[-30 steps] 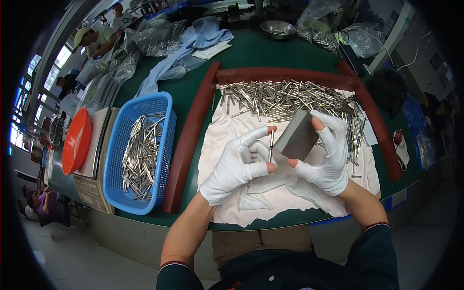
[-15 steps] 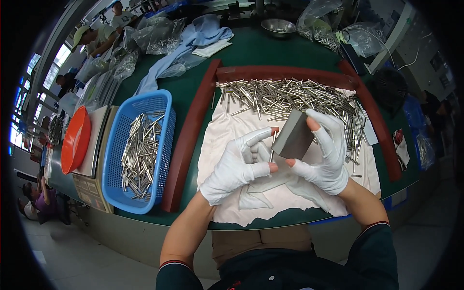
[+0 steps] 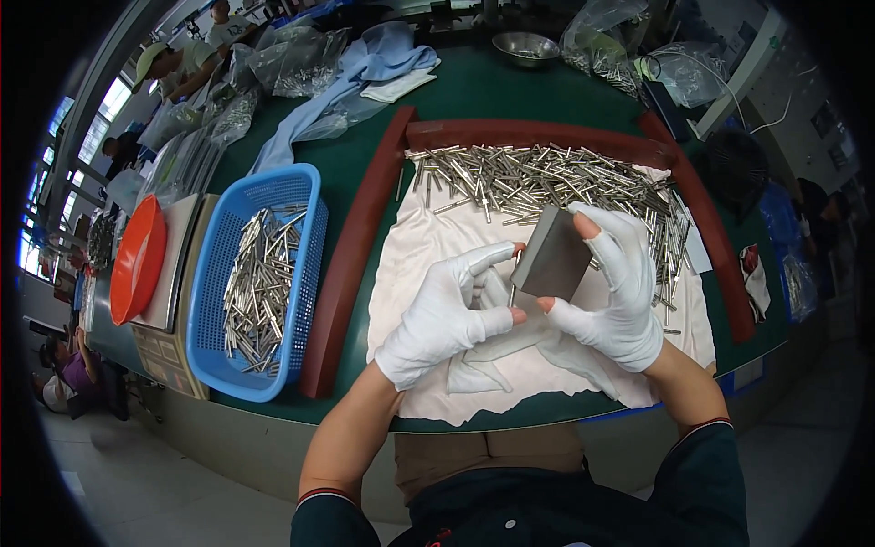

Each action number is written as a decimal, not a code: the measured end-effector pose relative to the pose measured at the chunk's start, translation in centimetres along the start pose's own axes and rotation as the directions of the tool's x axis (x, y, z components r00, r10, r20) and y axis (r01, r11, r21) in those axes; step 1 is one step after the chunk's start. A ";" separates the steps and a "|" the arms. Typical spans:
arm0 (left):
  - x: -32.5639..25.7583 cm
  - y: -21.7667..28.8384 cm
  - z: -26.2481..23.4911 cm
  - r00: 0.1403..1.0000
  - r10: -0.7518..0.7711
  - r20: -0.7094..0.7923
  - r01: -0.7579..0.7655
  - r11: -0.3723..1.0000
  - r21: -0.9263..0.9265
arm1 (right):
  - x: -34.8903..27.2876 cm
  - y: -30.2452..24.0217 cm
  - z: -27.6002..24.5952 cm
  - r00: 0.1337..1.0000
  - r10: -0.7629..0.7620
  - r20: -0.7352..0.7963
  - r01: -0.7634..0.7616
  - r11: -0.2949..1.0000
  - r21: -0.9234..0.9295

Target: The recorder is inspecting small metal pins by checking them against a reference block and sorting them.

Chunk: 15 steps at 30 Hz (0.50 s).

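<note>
My right hand (image 3: 612, 290), in a white glove with open fingertips, grips a flat grey rectangular block (image 3: 551, 254) above a white cloth (image 3: 428, 248). My left hand (image 3: 448, 314), gloved the same way, pinches a thin metal pin (image 3: 513, 292) held upright against the block's left edge. A heap of shiny metal pins (image 3: 547, 180) lies on the cloth's far side, just beyond both hands.
A dark red padded rim (image 3: 350, 255) frames the cloth on a green table (image 3: 474, 91). A blue basket (image 3: 211, 310) with several pins stands left, beside an orange lid (image 3: 137, 260). Plastic bags, blue cloth and a steel bowl (image 3: 526, 46) lie at the back. People sit far left.
The block has tilted a little and shifted slightly toward the left hand. Both hands stay over the cloth's middle.
</note>
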State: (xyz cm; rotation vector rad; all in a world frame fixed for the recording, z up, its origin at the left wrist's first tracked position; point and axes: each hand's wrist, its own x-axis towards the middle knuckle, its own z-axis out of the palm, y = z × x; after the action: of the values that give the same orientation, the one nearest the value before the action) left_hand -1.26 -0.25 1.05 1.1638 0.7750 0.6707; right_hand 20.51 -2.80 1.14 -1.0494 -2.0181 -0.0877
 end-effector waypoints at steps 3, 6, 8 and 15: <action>0.0 0.1 0.0 1.000 -0.019 0.000 0.019 1.000 0.011 | 0.1 0.4 -0.1 0.997 0.033 0.077 -0.038 0.997 0.071; 0.1 -0.3 -0.2 1.000 -0.024 0.013 0.023 0.999 0.047 | 0.1 -0.1 0.0 1.000 0.003 0.030 -0.003 1.000 -0.028; 0.0 -0.4 -0.3 1.000 -0.018 0.003 0.018 0.999 0.038 | 0.2 0.0 0.0 0.999 0.004 0.051 -0.005 1.000 0.007; 0.0 -0.2 -0.1 1.000 -0.014 -0.011 0.014 0.996 0.087 | 0.4 -0.3 -0.1 0.997 0.012 0.081 -0.017 0.999 0.051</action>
State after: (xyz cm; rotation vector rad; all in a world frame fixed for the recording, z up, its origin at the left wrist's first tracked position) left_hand -1.31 -0.25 0.80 1.2341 0.8269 0.6367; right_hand 20.22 -2.74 1.55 -1.0501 -2.0738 0.0141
